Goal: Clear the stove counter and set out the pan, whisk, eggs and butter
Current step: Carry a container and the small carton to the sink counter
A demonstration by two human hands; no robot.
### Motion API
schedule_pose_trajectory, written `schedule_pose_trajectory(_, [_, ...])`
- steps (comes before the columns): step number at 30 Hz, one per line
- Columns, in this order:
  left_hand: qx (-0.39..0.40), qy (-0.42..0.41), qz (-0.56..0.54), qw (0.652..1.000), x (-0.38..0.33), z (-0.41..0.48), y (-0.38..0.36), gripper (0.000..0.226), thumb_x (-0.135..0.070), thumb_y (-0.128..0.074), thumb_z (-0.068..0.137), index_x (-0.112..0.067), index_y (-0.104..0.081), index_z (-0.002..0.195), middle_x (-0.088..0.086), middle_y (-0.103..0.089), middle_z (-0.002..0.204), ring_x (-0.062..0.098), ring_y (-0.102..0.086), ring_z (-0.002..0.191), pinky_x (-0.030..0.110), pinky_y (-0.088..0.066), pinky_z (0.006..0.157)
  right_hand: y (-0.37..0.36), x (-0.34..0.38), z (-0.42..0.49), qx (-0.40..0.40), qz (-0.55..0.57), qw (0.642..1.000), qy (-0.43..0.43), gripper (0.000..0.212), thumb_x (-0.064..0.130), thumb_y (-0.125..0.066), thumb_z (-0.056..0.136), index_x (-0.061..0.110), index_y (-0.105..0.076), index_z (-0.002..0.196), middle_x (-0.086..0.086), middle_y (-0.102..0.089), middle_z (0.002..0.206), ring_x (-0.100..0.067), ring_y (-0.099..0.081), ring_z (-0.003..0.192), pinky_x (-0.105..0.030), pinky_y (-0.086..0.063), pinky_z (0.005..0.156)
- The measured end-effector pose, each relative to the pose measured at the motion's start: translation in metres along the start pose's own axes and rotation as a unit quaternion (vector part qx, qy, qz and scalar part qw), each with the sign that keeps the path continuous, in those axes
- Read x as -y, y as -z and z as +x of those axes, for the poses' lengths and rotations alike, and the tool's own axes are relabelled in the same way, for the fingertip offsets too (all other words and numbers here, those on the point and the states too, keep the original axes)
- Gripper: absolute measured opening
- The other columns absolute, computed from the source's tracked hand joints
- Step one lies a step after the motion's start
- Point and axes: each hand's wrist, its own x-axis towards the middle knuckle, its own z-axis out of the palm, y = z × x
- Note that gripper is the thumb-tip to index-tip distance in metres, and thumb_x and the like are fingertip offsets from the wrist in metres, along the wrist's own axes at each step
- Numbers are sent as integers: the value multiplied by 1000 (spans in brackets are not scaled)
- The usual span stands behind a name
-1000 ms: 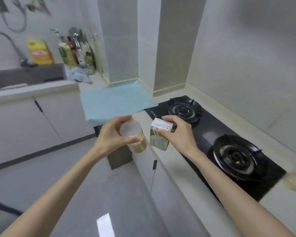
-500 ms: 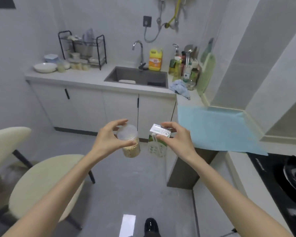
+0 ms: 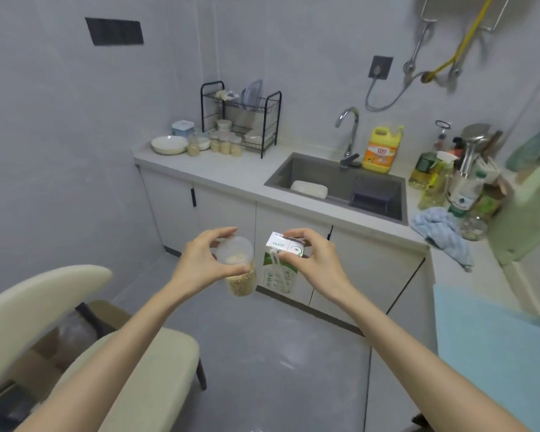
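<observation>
Over the floor, left hand (image 3: 200, 263) grips a jar (image 3: 238, 269), maybe oats; right hand (image 3: 320, 263) pinches a carton (image 3: 281, 266) w/ sink (image 3: 334, 185) at 1 o'clock.

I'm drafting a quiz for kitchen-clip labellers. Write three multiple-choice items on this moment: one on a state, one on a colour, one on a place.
1. The left hand: A hangs empty; B grips a clear jar of grain; C lies flat open.
2. The crumpled cloth right of the sink is: A red; B blue; C black.
3. The yellow detergent bottle stands: A inside the sink; B on the cloth; C beside the faucet.
Answers: B, fingers curl round the jar's lid; B, it looks light blue; C, it stands upright right of the faucet.
</observation>
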Motion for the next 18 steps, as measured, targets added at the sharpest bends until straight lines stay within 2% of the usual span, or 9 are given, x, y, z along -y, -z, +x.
schedule_pose_trajectory(3, [-18,13,17,1000,17,51,15,77,-43,-89,49,-33,-60,120,-14,-60,115,-1,-55,101,19,-45,84,-11,-7,65,13,-4,1000,12,28,23,-72,81,24,-64,108,6,-64,114,2,-54,98,-30,-52,86])
schedule_pose_trajectory(5, [-30,26,26,999,31,85,23,76,-55,-84,44,-39,-60,115,-18,-60,114,-1,-56,102,23,-47,88,-19,-13,106,20,-6,1000,19,30,23,-71,82,21,-65,111,5,-63,114,1,-54,98,-28,-50,87])
schedule_pose_trajectory(11, [-49,44,41,997,80,187,36,72,-43,-89,52,-35,-60,117,-16,-60,115,4,-56,104,28,-46,92,-51,-37,218,31,8,999,29,29,18,-72,81,19,-65,109,5,-65,111,-4,-56,99,-34,-52,87])
schedule_pose_trajectory(18, [-29,50,27,998,150,328,49,67,-37,-89,54,-33,-61,115,-12,-58,116,10,-55,104,25,-44,86,-91,-67,359,43,-33,998,36,28,20,-71,82,22,-64,109,11,-64,109,-3,-57,99,-26,-49,84])
